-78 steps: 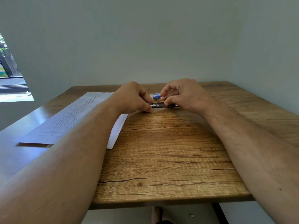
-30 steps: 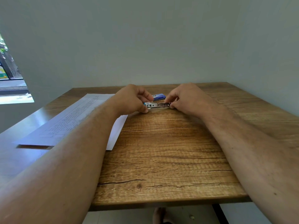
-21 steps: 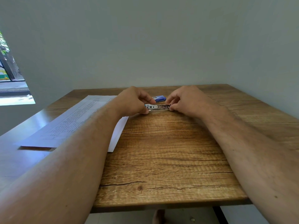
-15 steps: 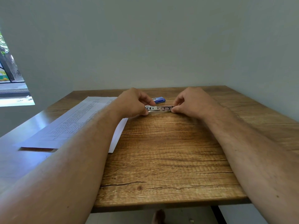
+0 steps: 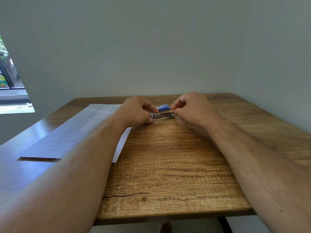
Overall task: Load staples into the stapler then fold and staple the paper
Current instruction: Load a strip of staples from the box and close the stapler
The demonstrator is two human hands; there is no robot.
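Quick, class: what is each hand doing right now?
Left hand: pinches the left end of the stapler.
Right hand: fingers curled at the stapler's right end; actual contact cannot be told.

Plain indoor room, office or study type; which of the two cannot be told. Evidence: wood-grain table (image 5: 168, 165) set against bare pale walls (image 5: 151, 47); printed sheet of paper (image 5: 80, 130) with tabulated text lying on it; small blue box (image 5: 163, 107). Window (image 5: 10, 84) at left shows an outdoor street.
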